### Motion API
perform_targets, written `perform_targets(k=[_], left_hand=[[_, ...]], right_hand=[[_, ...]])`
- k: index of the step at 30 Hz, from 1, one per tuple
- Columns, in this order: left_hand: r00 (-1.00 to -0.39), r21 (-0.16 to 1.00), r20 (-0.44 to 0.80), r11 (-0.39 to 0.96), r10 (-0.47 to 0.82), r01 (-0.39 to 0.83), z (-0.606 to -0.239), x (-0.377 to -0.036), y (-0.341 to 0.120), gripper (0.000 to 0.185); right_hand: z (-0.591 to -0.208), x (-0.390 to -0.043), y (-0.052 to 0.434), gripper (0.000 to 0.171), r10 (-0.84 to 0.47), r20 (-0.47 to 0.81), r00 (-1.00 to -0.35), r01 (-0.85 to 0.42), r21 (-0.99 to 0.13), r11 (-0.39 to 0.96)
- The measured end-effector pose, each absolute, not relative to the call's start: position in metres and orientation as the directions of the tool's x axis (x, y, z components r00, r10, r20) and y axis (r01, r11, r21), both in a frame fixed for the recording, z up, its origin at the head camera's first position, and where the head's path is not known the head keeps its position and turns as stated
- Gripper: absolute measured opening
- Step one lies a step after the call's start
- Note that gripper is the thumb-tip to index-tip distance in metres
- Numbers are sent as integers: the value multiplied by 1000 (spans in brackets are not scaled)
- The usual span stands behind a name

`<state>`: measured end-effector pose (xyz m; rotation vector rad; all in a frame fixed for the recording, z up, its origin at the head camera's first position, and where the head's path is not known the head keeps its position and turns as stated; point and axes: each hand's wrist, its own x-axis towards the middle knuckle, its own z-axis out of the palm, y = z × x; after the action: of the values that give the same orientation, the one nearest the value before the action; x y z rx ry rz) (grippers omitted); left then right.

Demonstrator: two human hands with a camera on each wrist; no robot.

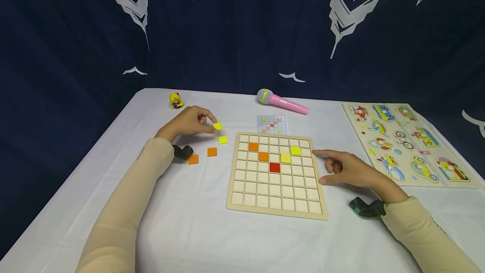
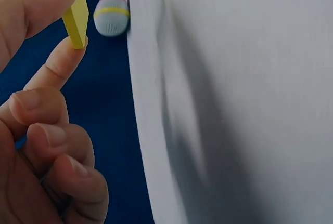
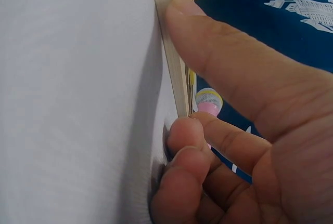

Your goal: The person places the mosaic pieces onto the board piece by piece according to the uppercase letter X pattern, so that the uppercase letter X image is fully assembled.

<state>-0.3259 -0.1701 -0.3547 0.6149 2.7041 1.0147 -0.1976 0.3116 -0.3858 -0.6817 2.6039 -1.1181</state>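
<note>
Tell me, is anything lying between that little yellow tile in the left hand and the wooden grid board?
Only one loose thing: the left hand pinches a yellow tile, and a second yellow tile lies on the cloth between it and the grid board. Lifted, nothing visible blocks it.

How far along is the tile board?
Done: five tiles sit in the board: two orange, two yellow, one red. In hand: the left hand pinches a yellow tile; the right hand steadies the board's edge. Left: one loose yellow tile and two orange tiles on the table; most cells empty.
</note>
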Motion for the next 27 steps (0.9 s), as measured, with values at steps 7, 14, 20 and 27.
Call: perform_targets(k=[7, 14, 20, 27], left_hand=[[-873, 647, 12, 662, 487, 378, -351, -309, -153, 32], [-857, 604, 49, 668, 514, 435, -350, -289, -132, 31], [-829, 611, 62, 636, 556, 472, -351, -274, -116, 31], [-803, 620, 55, 610, 593, 493, -356, -264, -100, 31]], right_hand=[[-385, -198, 312, 78, -498, -27, -867, -324, -727, 605], [-386, -198, 312, 78, -501, -24, -865, -330, -724, 605], [-386, -199, 312, 77, -501, -21, -865, -334, -721, 607], [-387, -198, 312, 78, -499, -21, -867, -333, -720, 609]])
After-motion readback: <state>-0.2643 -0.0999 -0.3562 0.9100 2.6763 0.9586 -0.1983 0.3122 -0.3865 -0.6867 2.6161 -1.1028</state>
